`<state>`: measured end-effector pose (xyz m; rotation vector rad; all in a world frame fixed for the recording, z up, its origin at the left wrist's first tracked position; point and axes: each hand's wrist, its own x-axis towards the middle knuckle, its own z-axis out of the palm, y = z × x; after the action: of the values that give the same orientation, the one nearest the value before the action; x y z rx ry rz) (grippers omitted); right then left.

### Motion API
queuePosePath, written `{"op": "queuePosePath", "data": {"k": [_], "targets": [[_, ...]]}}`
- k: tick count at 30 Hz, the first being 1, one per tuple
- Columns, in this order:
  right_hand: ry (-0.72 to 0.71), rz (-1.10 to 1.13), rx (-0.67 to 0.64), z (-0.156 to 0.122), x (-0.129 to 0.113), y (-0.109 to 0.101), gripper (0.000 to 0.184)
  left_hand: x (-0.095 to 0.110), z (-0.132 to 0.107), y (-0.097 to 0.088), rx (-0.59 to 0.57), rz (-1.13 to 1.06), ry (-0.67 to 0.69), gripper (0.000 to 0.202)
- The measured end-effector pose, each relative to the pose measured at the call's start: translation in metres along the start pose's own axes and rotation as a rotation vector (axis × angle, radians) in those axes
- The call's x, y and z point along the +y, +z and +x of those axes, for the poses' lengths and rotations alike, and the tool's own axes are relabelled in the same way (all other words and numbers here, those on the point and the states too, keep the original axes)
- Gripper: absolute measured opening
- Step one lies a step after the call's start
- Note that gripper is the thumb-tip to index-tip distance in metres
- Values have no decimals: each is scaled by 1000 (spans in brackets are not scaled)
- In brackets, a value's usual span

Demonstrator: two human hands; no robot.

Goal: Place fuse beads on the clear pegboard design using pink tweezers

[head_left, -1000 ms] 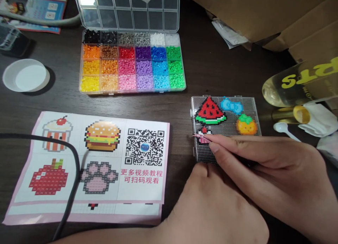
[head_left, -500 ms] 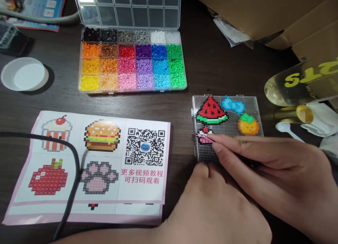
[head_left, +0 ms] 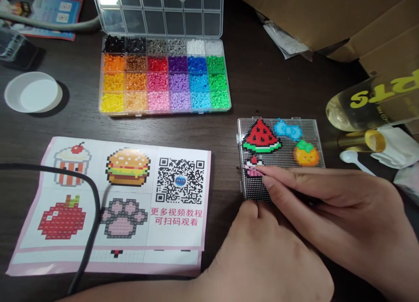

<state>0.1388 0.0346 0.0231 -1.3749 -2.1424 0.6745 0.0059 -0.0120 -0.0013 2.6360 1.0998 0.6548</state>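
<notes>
My right hand [head_left: 334,197] pinches pink tweezers [head_left: 254,168], their tips over a small bead cupcake [head_left: 254,159] with a red top on the clear pegboard [head_left: 255,191]. Curled at the board's near edge is my left hand [head_left: 271,249], its fingertips hidden, so what they hold, if anything, cannot be seen. Other bead figures on the board are a watermelon slice [head_left: 262,136], a blue bow [head_left: 288,130] and an orange fruit with green leaves [head_left: 307,154]. Whether the tweezers grip a bead is too small to tell.
An open divided box of coloured beads [head_left: 163,111] stands at the back. A pattern sheet [head_left: 178,238] lies left, crossed by a black cable [head_left: 93,206]. A white dish [head_left: 36,92] sits far left. At right are a bottle [head_left: 360,105], a small white spoon [head_left: 355,160] and cardboard [head_left: 327,14].
The view has shifted very slightly. Both hands and the tweezers stay almost in the same place over the board; no bead visibly moves.
</notes>
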Motion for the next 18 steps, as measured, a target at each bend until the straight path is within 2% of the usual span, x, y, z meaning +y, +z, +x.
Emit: {"op": "queuePosePath", "data": {"k": [6, 12, 18], "targets": [[-20, 6, -12, 0, -1, 0, 33, 0, -2, 2, 53, -12, -5, 7], [-48, -16, -47, 4, 0, 0, 39, 2, -1, 4, 66, -20, -12, 14], [-59, -56, -62, 4, -2, -1, 39, 2, -1, 6, 100, 0, -18, 9]]}}
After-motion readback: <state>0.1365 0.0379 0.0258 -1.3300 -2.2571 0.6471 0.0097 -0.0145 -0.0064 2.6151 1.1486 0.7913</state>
